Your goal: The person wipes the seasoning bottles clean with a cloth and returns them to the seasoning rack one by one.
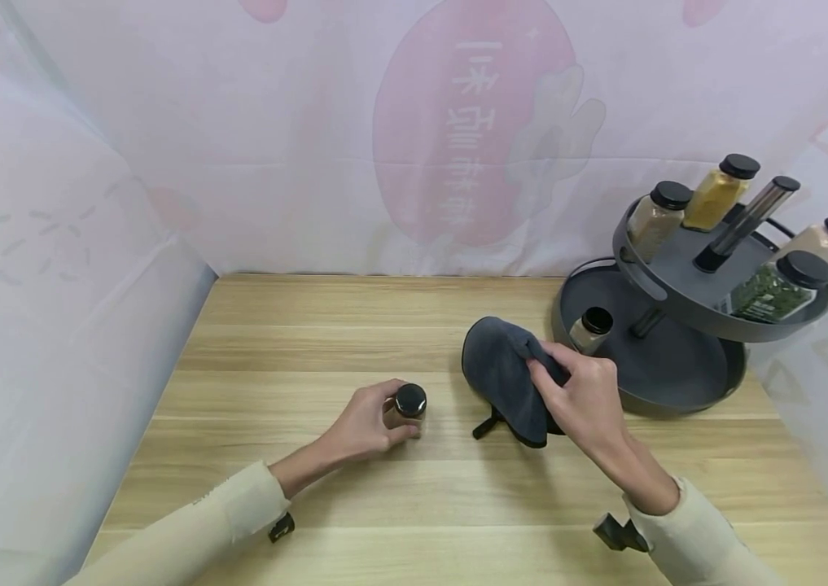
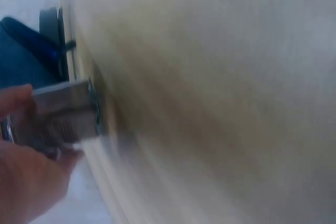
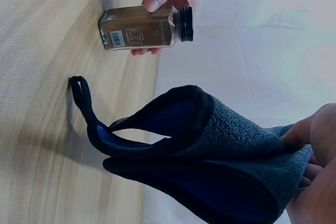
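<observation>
My left hand [image 1: 364, 425] grips a square glass spice jar [image 3: 142, 27] by its sides. The jar has a black lid [image 1: 410, 400], brown powder inside and a barcode label; it stands upright close over the wooden table in front of me. To the right, my right hand [image 1: 589, 397] pinches a dark grey cloth [image 1: 497, 366] at a bunched part. The cloth hangs folded, its dark edging and a black hanging loop [image 3: 82, 95] drooping near the tabletop. In the left wrist view the jar [image 2: 58, 114] is blurred between the left fingers.
A grey two-tier round rack [image 1: 685, 378] stands at the right. Several black-lidded spice jars sit on its upper tier, among them a yellow one [image 1: 714, 199] and a green-flaked one [image 1: 768, 293]. Another small jar [image 1: 589, 330] is on the lower tier. Printed curtains [image 1: 311, 163] border the table [image 1: 274, 342].
</observation>
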A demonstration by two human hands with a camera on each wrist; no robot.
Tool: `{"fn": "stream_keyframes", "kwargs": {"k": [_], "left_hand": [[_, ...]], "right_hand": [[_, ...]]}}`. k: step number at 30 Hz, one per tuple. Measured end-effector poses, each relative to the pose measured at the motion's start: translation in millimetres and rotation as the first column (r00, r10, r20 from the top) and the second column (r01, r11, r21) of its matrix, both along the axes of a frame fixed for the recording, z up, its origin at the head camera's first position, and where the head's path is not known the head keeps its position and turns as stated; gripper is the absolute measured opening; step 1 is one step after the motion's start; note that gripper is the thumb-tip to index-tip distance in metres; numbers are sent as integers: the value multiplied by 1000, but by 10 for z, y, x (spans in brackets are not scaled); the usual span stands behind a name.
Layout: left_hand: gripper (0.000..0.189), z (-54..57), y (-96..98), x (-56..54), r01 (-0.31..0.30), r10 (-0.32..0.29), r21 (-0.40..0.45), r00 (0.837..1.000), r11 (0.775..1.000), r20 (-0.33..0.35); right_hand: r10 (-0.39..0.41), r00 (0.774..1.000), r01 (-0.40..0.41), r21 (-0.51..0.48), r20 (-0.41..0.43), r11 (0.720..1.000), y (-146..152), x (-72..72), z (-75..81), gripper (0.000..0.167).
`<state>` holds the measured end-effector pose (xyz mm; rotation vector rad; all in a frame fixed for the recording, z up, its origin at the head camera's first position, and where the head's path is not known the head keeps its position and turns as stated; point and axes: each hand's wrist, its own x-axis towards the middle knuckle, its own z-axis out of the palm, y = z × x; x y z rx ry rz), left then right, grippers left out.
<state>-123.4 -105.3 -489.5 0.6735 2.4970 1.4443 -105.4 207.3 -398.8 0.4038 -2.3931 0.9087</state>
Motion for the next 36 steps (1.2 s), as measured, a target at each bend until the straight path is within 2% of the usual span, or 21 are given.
{"fn": "stream_keyframes", "kwargs": {"k": [3, 6, 10, 13, 16, 21, 31, 36], "left_hand": [[77, -28, 73, 87, -110, 110, 4, 994, 994, -4], [95, -38, 161, 185, -246, 245, -17, 969, 969, -11], [97, -70, 270, 290, -369, 368, -25, 929, 929, -37], [93, -85, 332, 337, -422, 421, -6, 907, 907, -15], [89, -93, 374, 357, -446, 445, 23, 895, 895, 18], [84, -118, 420, 368, -458, 456, 36, 889, 888, 34], [71, -123, 447, 386, -458, 453, 115, 889, 881, 73], [61, -122, 399, 381, -442, 437, 160, 897, 883, 67]], "right_hand": [[-3, 1000, 3, 2, -1, 1000, 0, 0, -11, 18], [-5, 1000, 5, -4, 4, 1000, -2, -2, -21, 19], [-7, 1000, 7, -11, 9, 1000, -4, 0, -27, 19], [-5, 1000, 5, -17, 8, 1000, -6, 5, -34, 20], [-4, 1000, 4, -18, 5, 1000, -7, 11, -42, 20], [-5, 1000, 5, -13, 2, 1000, -6, 13, -56, 18], [-3, 1000, 3, -10, 14, 1000, -24, 13, -79, 19], [5, 1000, -5, -14, 19, 1000, -37, 19, -82, 18]]}}
